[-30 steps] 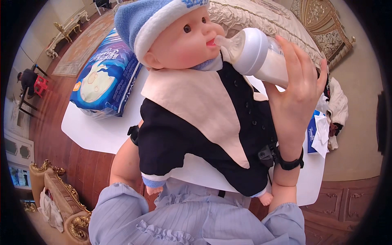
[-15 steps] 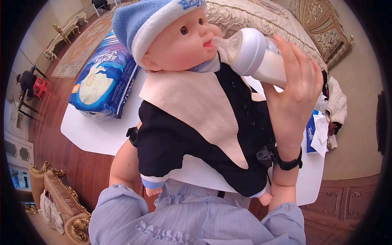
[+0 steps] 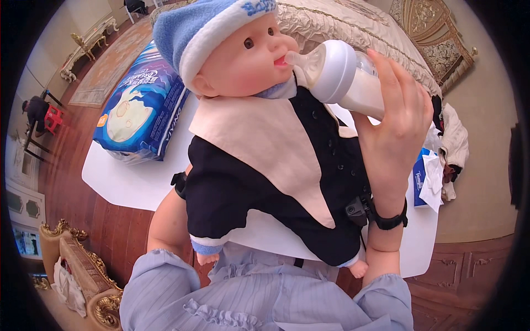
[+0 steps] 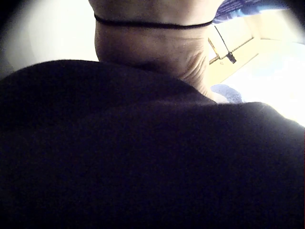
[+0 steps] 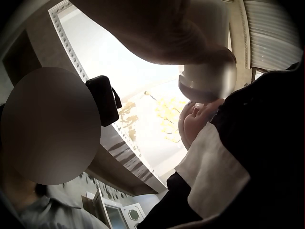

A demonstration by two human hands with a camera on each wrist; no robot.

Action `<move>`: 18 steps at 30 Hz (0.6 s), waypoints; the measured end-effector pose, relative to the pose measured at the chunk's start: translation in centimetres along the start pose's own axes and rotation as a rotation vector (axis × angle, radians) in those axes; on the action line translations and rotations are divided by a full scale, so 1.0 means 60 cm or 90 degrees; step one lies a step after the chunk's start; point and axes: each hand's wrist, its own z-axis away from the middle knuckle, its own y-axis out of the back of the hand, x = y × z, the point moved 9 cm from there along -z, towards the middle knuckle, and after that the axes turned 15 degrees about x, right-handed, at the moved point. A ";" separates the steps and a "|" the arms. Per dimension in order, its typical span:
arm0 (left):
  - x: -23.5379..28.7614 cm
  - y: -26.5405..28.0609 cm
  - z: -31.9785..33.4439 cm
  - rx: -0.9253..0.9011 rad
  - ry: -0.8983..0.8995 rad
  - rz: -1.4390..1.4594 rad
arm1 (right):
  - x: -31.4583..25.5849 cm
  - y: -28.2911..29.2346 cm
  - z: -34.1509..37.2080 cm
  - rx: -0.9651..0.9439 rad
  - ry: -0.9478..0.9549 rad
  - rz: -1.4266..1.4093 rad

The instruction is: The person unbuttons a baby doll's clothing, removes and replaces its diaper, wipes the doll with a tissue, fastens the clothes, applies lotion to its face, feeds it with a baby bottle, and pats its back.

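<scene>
A doll [image 3: 243, 60] in a blue-and-white hat and black outfit with a pale collar lies across the person's front, its head toward the upper left. My right hand [image 3: 397, 121] curls round a milk bottle [image 3: 359, 88], whose teat touches the doll's mouth. The right wrist view shows the bottle [image 5: 207, 78] tilted over the doll's face [image 5: 193, 125]. My left forearm [image 3: 171, 220] passes behind the doll, which hides that hand. Dark cloth [image 4: 143, 157] fills most of the left wrist view, below the strapped left wrist [image 4: 152, 45].
A blue diaper pack [image 3: 138, 110] rests on the white table [image 3: 118, 179] at the left. At the right stands a blue tissue pack [image 3: 420, 179], with white cloth [image 3: 455, 135] beyond. A bed [image 3: 353, 27] is behind, and a gilded chair [image 3: 83, 265] is at lower left.
The doll's head has shifted slightly left and down in the head view. My right hand and the bottle have moved slightly left and down, the teat staying at the mouth.
</scene>
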 end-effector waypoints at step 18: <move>0.004 0.044 -0.009 0.047 -0.051 0.046 | 0.000 -0.002 0.002 -0.012 -0.007 0.002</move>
